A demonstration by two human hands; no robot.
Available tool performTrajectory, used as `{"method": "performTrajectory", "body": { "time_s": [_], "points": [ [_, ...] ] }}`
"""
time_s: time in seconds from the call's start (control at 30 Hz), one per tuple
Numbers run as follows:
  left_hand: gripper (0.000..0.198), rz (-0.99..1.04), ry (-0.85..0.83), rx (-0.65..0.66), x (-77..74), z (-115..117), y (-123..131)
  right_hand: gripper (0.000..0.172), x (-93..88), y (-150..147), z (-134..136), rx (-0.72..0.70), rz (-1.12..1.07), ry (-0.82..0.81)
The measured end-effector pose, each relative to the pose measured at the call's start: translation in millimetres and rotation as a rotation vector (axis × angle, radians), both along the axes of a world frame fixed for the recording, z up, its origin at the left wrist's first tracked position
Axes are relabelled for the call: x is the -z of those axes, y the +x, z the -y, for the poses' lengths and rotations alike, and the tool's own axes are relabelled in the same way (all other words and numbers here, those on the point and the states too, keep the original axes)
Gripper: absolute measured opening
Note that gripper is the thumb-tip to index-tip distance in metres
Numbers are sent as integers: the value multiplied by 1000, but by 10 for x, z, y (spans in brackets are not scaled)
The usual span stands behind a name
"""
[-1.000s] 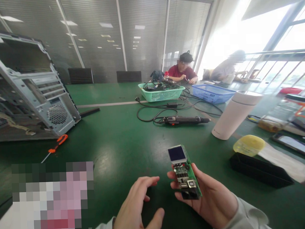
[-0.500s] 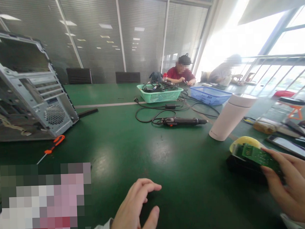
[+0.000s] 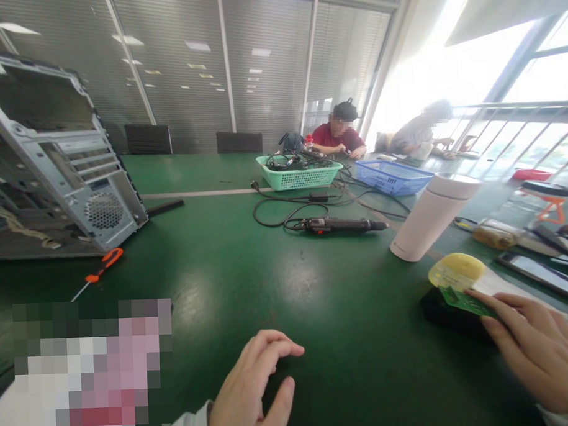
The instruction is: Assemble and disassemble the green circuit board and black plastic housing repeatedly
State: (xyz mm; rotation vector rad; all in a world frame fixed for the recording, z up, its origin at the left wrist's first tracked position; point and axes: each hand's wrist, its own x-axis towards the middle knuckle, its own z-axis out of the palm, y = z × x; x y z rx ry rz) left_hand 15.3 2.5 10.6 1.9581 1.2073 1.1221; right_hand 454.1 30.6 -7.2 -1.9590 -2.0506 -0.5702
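Observation:
My right hand [image 3: 535, 347] grips a green circuit board [image 3: 465, 301] between thumb and fingers, at the right of the head view. The board lies low over a black object [image 3: 448, 316] whose kind I cannot make out. Just behind it sits a yellow round thing [image 3: 456, 269], beside a white sheet. In the lower middle, my left hand [image 3: 255, 385] rests at the green table [image 3: 336, 360], thumb and fingers apart, holding nothing.
An opened computer case [image 3: 101, 176] stands at left, an orange-handled screwdriver [image 3: 104, 266] before it. A black electric screwdriver [image 3: 344, 225], a pink tumbler [image 3: 431, 217], a green basket of cables [image 3: 301, 176] and a blue basket [image 3: 394, 177] lie ahead. Two people sit beyond.
My right hand has lowered the circuit board, which now lies flatter over the black object. The left hand has barely moved.

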Motion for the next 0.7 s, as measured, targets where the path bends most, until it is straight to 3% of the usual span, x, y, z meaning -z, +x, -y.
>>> {"method": "performTrajectory", "body": {
  "time_s": [0.2,0.7],
  "points": [
    [36,3,-28,8,-6,9,-5,41,-59,-315,66,60,-204,90],
    [34,-8,-39,15,-10,5,-1,41,-25,-196,113,118,-248,63]
  ]
}}
